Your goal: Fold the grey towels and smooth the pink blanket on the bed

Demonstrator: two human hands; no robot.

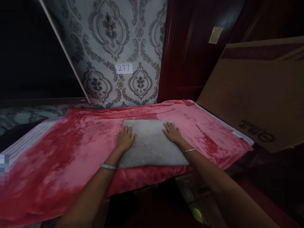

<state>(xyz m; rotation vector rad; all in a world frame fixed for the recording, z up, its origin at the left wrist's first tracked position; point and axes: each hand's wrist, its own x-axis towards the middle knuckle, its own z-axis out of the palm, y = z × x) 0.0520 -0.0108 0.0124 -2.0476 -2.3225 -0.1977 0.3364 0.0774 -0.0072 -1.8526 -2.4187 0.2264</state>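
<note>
A grey, flat piece of cloth (152, 145), roughly square and soft-looking, lies spread on a pink and red plush blanket (90, 139). My left hand (125, 138) rests flat on its left edge, fingers spread. On its upper right part lies my right hand (172, 131), palm down with the fingers apart. Neither hand grips anything. The near edge of the grey cloth reaches almost to the blanket's front edge. A bangle circles each of my wrists.
Behind the blanket stands a patterned wall with a paper label (123, 68) reading 277. A large dark screen (35, 53) is at the left. At the right leans a big cardboard box (256, 88), beside a dark red door (187, 47). A striped cloth edge (35, 136) shows at left.
</note>
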